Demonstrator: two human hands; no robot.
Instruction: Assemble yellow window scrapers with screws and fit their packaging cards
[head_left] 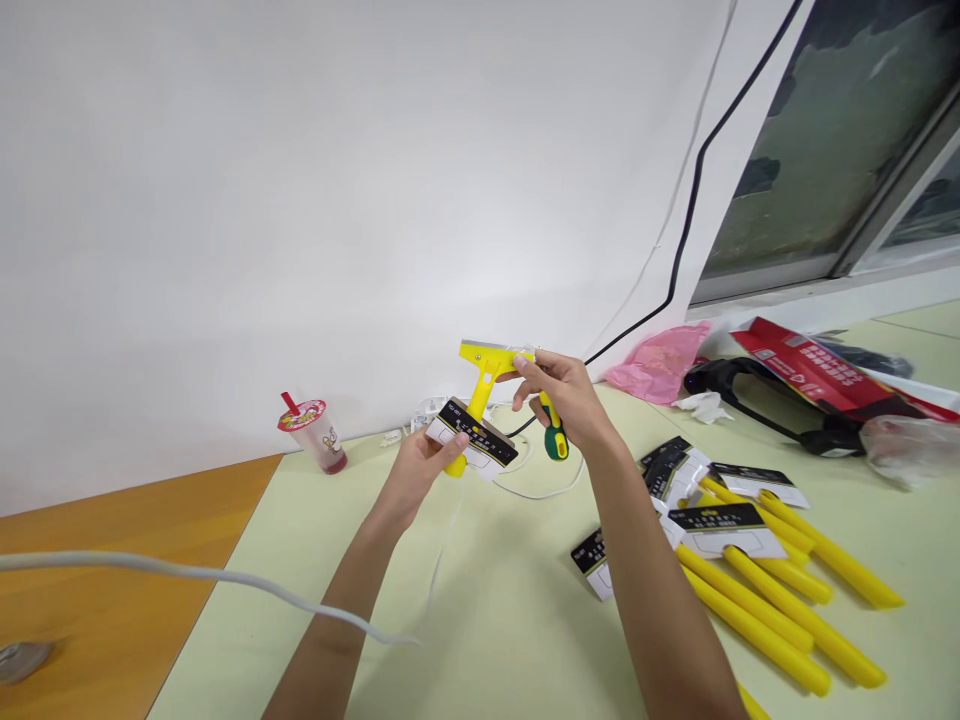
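Observation:
A yellow scraper [485,376] with a wide blade head is held up in front of the wall. My left hand [420,462] is closed around its lower handle, where a black-and-white card [477,440] sits across the handle. At the head's right end, my right hand [561,394] pinches the scraper with thumb and finger. A screwdriver with a green and yellow handle [555,440] is tucked in the same hand, handle hanging down. Its tip is hard to make out.
On the right lie several yellow scrapers [810,600] with cards. Behind them are a pink plastic bag [660,362], a black frame-like object [772,400] and a red box [832,370]. A drink cup [319,437] with a straw stands left. A white cable [225,577] crosses the foreground.

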